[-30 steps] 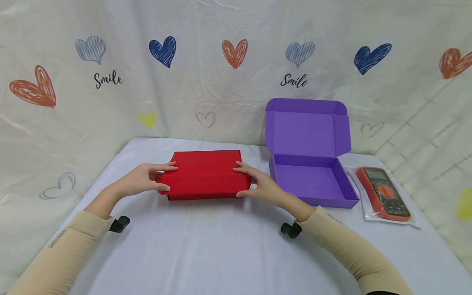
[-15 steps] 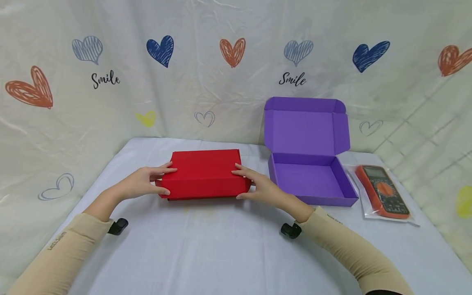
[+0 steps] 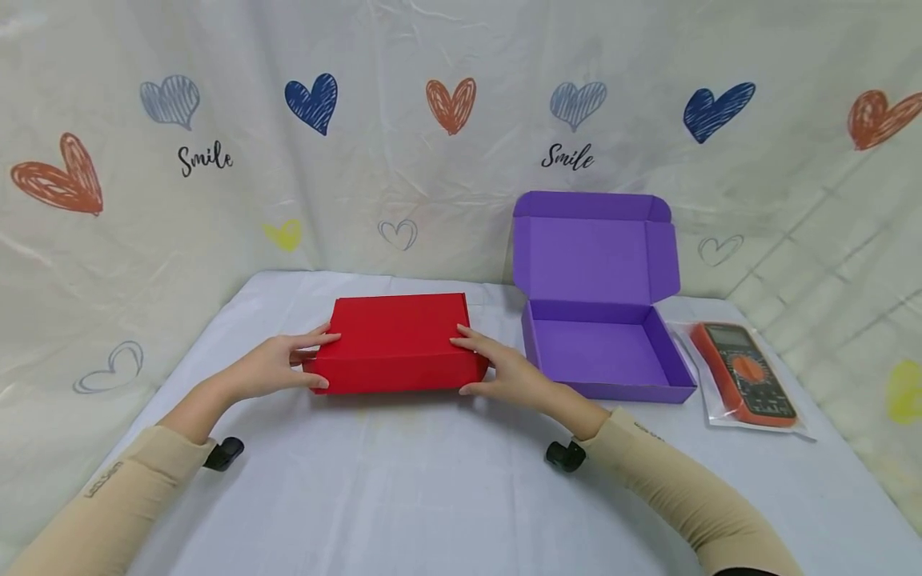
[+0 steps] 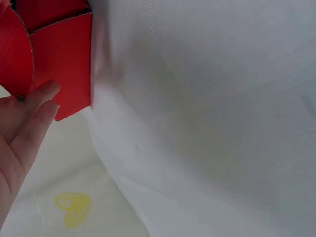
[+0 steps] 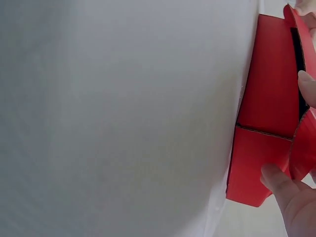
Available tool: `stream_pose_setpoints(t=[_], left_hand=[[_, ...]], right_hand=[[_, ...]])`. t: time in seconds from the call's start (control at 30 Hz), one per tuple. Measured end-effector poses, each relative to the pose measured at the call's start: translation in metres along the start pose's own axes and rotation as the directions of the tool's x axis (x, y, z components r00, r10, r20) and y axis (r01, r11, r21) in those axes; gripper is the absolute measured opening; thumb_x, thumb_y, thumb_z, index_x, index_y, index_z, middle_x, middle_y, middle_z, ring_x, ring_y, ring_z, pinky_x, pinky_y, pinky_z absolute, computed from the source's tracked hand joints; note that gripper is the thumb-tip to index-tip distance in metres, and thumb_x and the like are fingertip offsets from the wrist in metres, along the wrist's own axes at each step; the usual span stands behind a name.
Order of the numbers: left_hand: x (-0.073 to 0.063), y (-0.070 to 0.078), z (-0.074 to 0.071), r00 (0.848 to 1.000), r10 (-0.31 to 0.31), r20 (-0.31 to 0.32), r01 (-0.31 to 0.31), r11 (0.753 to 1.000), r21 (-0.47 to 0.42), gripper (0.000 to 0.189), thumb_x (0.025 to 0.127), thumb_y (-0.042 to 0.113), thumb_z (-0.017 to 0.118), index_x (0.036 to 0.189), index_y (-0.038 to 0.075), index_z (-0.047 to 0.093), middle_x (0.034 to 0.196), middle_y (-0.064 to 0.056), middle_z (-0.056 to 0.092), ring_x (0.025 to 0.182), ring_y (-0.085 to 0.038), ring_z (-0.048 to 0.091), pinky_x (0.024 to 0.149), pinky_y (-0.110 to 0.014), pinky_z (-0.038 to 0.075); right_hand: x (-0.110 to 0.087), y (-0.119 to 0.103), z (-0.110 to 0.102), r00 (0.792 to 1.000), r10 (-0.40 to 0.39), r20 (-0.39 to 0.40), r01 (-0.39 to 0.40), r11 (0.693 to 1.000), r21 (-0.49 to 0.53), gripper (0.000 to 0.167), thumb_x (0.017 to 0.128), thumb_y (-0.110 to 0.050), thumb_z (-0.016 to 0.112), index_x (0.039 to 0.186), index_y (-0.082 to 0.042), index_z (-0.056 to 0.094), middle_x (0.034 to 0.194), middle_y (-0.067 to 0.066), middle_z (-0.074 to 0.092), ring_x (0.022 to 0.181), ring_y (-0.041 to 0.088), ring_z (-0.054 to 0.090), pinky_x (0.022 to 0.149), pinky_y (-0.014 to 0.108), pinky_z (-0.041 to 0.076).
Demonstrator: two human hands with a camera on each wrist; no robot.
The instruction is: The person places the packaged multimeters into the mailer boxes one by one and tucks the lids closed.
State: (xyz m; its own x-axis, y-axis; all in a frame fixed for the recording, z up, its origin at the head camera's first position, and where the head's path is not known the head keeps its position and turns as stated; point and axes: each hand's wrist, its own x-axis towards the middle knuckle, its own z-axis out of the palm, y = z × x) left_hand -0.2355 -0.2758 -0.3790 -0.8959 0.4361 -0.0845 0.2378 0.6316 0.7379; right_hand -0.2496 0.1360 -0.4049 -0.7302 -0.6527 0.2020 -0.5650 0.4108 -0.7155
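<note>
White cloth covers the table, with two beige sleeves nearest. Beyond them, the left hand and right hand hold opposite ends of a red cardboard mailer box on the table. Each grip pinches the lid near a front corner, thumb on the front flap, fingers on top; the right wrist view shows a dark gap behind that flap. The corrugated board is probably light and stiff, smooth but easily creased; the lid's side edges near the front corners look the best hold. Well to the right lies a bagged orange-and-black digital multimeter, just beside an open purple mailer box. Behind hangs a heart-printed backdrop.
</note>
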Motion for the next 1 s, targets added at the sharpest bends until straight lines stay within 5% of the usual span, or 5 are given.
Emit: stream_pose_setpoints(t=[0.3, 0.67, 1.0], left_hand=[[-0.012, 0.001, -0.004, 1.0, -0.016, -0.011, 0.017, 1.0, 0.027, 0.086, 0.089, 0.035, 0.082, 0.158, 0.008, 0.039, 0.156, -0.02, 0.045, 0.131, -0.041, 0.055, 0.102, -0.049, 0.05], [-0.012, -0.002, -0.003, 1.0, -0.005, 0.008, 0.005, 1.0, -0.007, 0.081, 0.09, 0.027, 0.082, 0.153, -0.004, 0.042, 0.148, -0.025, 0.052, 0.124, -0.041, 0.061, 0.094, -0.036, 0.056], [-0.009, 0.003, -0.002, 0.998, -0.053, 0.019, 0.051, 0.994, 0.098, 0.079, 0.09, 0.031, 0.081, 0.149, -0.007, 0.046, 0.136, -0.022, 0.062, 0.116, -0.036, 0.067, 0.092, -0.045, 0.056]], right_hand=[[-0.001, -0.008, -0.001, 1.0, 0.026, 0.014, -0.024, 0.991, -0.134, 0.079, 0.088, -0.015, 0.083, 0.156, -0.008, 0.044, 0.166, 0.01, 0.029, 0.151, 0.031, 0.03, 0.115, 0.049, 0.037], [0.001, -0.008, -0.001, 0.999, 0.047, 0.019, -0.042, 0.981, -0.189, 0.081, 0.088, -0.018, 0.083, 0.157, -0.01, 0.042, 0.166, 0.008, 0.03, 0.151, 0.028, 0.03, 0.115, 0.048, 0.037], [0.0, -0.009, 0.001, 0.998, 0.052, 0.038, -0.043, 0.978, -0.205, 0.079, 0.09, -0.016, 0.082, 0.157, -0.01, 0.042, 0.166, 0.009, 0.03, 0.151, 0.031, 0.03, 0.113, 0.049, 0.04]])
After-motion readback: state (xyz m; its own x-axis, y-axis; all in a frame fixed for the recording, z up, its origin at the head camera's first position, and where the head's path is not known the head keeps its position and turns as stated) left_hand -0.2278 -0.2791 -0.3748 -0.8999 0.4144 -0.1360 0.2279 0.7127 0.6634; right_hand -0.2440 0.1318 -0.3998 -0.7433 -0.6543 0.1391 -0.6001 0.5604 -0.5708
